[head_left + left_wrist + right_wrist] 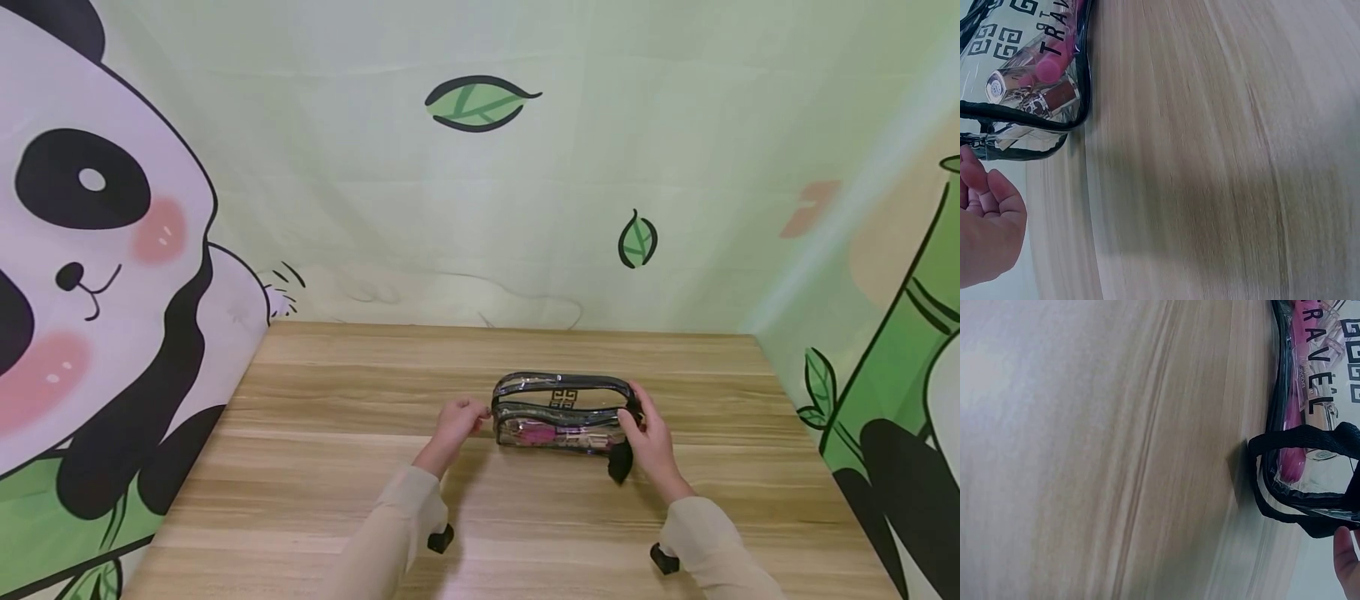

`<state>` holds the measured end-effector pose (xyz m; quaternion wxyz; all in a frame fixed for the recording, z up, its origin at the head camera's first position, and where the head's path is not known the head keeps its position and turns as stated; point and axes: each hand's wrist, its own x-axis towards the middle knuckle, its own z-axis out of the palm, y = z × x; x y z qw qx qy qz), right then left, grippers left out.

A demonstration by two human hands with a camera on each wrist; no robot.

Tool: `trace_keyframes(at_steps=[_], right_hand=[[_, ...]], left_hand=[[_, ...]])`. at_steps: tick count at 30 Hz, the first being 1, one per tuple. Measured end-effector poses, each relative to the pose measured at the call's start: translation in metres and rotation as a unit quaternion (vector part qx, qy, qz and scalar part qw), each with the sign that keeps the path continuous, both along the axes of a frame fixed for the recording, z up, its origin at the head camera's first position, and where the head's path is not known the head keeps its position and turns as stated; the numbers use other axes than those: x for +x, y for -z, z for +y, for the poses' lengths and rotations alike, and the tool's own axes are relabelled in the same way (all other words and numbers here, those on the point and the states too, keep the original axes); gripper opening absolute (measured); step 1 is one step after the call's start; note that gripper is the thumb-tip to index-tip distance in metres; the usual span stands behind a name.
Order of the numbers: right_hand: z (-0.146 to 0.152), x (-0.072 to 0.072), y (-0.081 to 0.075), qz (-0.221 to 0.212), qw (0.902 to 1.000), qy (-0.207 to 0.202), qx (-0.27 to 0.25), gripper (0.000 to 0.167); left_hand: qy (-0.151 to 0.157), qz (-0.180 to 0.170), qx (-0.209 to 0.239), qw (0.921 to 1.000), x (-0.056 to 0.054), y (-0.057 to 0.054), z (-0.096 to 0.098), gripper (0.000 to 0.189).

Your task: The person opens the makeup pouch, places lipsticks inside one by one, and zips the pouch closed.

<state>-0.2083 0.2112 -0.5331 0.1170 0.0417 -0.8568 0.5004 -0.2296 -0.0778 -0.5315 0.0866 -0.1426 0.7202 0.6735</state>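
Observation:
A clear cosmetic bag [562, 414] with black piping stands on the wooden table, with pink items and small bottles visible through its plastic. My left hand [457, 425] is at the bag's left end, its curled fingertips pinching the zipper end; the exact spot is hidden by the fingers. At the other end, my right hand [651, 442] grips the bag, thumb on the near side and fingers behind. A black strap loop [1304, 439] hangs from that end. In the left wrist view, the left hand [988, 219] is just below the bag's dark-edged corner.
The wooden table [315, 500] runs back to a fabric backdrop [360, 167] printed with pandas and leaves. A black wrist device [441, 538] sits under the left sleeve, and another black wrist device [664, 558] under the right one.

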Motion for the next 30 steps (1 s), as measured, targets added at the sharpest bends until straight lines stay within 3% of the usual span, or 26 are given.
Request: trace_keyframes(at_steps=[6,14,23,30], right_hand=[[0.000,0.000,-0.002,0.000,1.0000,0.004,0.002,0.046],[-0.010,0.012,-0.026,0.019,0.9998,-0.006,-0.005,0.045],[0.001,-0.001,0.000,0.019,0.9998,-0.001,0.011,0.046],[0.000,-0.001,0.002,0.026,0.9996,0.003,0.004,0.046]], left_hand=[[-0.015,0.003,-0.011,0.9998,0.001,-0.004,0.002,0.012],[-0.030,0.019,-0.013,0.9993,0.001,-0.009,0.004,0.011],[-0.032,0.041,-0.009,0.9986,0.003,-0.025,0.006,0.010],[-0.033,0.062,-0.043,0.9966,0.005,-0.032,0.010,0.011]])
